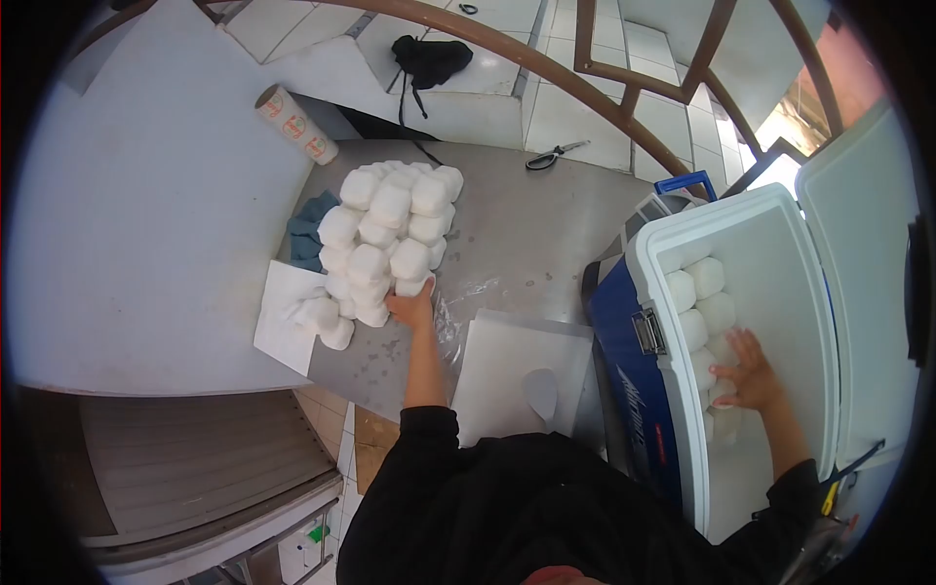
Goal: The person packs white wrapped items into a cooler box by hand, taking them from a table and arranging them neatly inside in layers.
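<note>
My left hand is at the lower edge of a stack of rounded white pieces on the metal table, its fingers around one bottom piece. Inside an open blue and white cooler on the right, my right hand has its fingers spread over rows of similar white pieces. Whether its fingertips touch them is unclear. A few more pieces lie beside a white sheet left of the stack.
Behind the stack stands a printed cup stack, with a blue-grey cloth nearby. Scissors lie at the table's back edge. White sheets sit before my body. A brown railing curves behind; the cooler's lid stands raised.
</note>
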Demonstrator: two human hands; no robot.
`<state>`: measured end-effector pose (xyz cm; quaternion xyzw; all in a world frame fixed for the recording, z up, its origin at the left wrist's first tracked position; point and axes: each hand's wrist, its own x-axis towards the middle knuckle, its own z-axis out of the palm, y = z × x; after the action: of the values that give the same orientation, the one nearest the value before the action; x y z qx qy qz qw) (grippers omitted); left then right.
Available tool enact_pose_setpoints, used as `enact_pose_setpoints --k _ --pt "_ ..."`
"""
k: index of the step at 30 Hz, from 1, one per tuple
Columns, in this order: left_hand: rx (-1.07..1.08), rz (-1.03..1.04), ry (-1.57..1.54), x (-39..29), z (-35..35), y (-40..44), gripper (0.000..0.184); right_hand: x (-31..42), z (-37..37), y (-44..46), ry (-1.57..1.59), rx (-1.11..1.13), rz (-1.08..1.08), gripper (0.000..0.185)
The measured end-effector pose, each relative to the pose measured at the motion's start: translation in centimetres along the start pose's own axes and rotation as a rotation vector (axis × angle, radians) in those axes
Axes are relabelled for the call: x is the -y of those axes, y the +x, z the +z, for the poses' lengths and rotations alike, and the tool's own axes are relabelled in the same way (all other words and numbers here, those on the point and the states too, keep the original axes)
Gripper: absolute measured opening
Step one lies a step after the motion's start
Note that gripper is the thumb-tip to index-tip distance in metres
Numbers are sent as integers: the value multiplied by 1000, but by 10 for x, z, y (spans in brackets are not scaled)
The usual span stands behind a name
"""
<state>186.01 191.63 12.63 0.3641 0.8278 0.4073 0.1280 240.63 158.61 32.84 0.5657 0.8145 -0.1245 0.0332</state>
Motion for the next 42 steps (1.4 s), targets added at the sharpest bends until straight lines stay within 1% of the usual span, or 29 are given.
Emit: enact_pose_setpoints --k 2,3,5,6,7,8,9,10,11,14,15,16,17,19,21,22,24,26,28,29,30,31,32,34,35,37,38,39,42 --pt "113 79 201 7 -10 -1 95 -7 -21 12 -37 -358 -65 71" --pt "114 89 199 4 -21 -6 95 -6 -34 20 -36 -366 -58 71" --pt "145 53 63 -3 -47 -24 94 12 -65 40 -16 -756 -198 72" --pt "157 62 53 5 -55 -30 94 25 -77 43 -28 -759 -185 72" --pt "141 135 -10 15 -63 -32 94 42 -87 45 87 -832 -168 69" --pt "137 209 -78 22 -65 -34 93 61 -103 55 76 -943 -264 69" --pt "167 204 -159 13 -75 -42 88 80 -119 66 54 -1054 -358 69" --pt "207 196 -238 -12 -95 -57 84 101 -136 83 -101 -1176 -576 71" --pt "342 235 -344 -46 -116 -77 80 124 -152 82 -34 -1101 -563 68" --pt "859 430 -601 -142 -184 -140 79 201 -168 94 274 -827 -281 57" --pt "1012 479 -645 -174 -207 -168 85 208 -161 103 -31 -872 -399 55" --pt "1155 533 -688 -199 -229 -193 91 214 -153 108 -39 -862 -369 55" --pt "1179 533 -691 -212 -245 -208 91 219 -145 113 1 -802 -335 52" --pt "1241 1107 -636 -227 -263 -222 99 215 -144 105 42 -755 -282 50" --pt "1415 981 -1041 -229 -247 -215 103 185 -157 90 -112 -803 -329 55" --pt "1237 1075 -928 -218 -235 -196 102 165 -155 81 -59 -814 -292 61" --pt "791 921 -493 -175 -206 -154 98 134 -154 48 105 -781 -38 78" --pt "531 883 51 -97 -152 -88 94 101 -123 18 76 -527 73 80" --pt "529 706 370 4 -100 -33 92 73 -66 -5 62 -192 -33 79" --pt "525 717 366 28 -89 -30 92 69 -39 -13 -12 -113 -123 74" --pt "441 800 512 38 -81 -28 92 65 -12 -19 -83 -37 -205 70" --pt "355 883 659 45 -71 -21 91 56 16 -27 -78 -48 -188 70" --pt "361 904 658 38 -69 -21 91 48 44 -35 -86 -8 -201 71" --pt "231 677 687 19 -75 -24 88 46 66 -35 -80 28 -197 73" --pt "241 688 684 13 -75 -22 88 36 64 -33 -207 -36 -211 73" --pt "197 487 678 17 -81 -22 81 29 64 -26 -343 -82 -228 73" --pt "212 540 507 33 -73 -13 77 31 71 -17 -311 -149 -201 72" --pt "213 544 506 40 -69 -10 77 32 76 -11 -275 -221 -172 72" --pt "307 585 495 60 -60 0 80 25 71 -9 -162 -178 -180 69"
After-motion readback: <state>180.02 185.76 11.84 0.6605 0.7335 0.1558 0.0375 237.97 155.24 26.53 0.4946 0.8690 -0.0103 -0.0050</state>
